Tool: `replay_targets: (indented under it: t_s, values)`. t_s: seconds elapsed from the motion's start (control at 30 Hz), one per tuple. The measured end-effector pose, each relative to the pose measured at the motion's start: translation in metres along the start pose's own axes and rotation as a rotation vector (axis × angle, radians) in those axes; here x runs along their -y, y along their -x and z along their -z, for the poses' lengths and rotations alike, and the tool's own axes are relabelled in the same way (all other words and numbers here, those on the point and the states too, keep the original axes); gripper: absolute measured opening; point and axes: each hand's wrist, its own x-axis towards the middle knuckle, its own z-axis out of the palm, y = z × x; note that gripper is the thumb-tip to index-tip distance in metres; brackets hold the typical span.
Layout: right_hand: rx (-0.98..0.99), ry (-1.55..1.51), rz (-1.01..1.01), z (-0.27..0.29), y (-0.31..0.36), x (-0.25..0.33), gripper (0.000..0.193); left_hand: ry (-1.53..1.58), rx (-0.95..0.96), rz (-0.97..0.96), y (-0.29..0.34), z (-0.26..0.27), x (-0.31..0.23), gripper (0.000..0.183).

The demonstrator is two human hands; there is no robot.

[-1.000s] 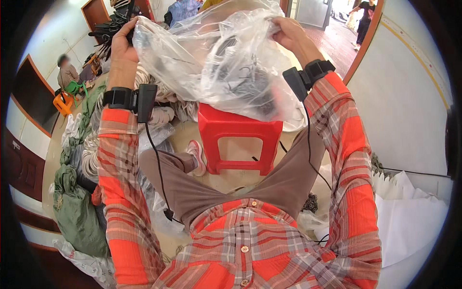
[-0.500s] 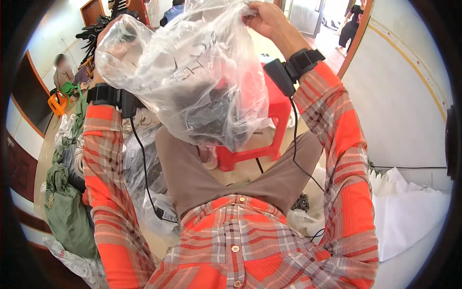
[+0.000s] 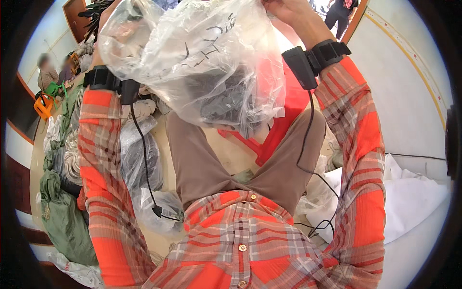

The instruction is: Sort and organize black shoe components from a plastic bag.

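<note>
A large clear plastic bag (image 3: 192, 62) with dark marker writing hangs raised in front of me, bulging with dark grey and black contents that I cannot make out. My right hand (image 3: 288, 8), partly cut off by the upper edge, grips the bag's top right corner. At its top left is my left hand (image 3: 107, 15); its fingers are mostly hidden, but that side of the bag is held up there. Behind and below the bag stands a red plastic stool (image 3: 274, 137), partly covered by it, between my knees.
Filled clear bags (image 3: 139, 149) lie left of my legs, beside a green cloth bundle (image 3: 65, 216) and coiled pale cord (image 3: 72, 161). White sheeting (image 3: 409, 202) lies at the right by the wall. People sit far left near an orange stool (image 3: 43, 106); another person (image 3: 340, 17) stands at the doorway.
Both hands and the bag have risen toward the upper edge, and my right hand has moved outward to the right. The red stool now appears tilted or turned.
</note>
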Motion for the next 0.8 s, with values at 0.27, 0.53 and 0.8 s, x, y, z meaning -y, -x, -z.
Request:
replay_targets:
  t_s: [0.27, 0.53, 0.8]
  values:
    - [0.032, -0.080, 0.060, 0.009, -0.023, -0.008, 0.012, -0.113, -0.190, 0.043, -0.040, -0.022, 0.005, 0.022]
    - [0.046, 0.058, 0.004, -0.040, 0.014, -0.043, 0.021, 0.244, -0.146, 0.236, 0.005, -0.008, -0.027, 0.021]
    - [0.100, 0.061, -0.154, 0.012, 0.035, -0.116, 0.025, 0.432, -0.545, 0.550, 0.067, -0.051, 0.034, 0.013]
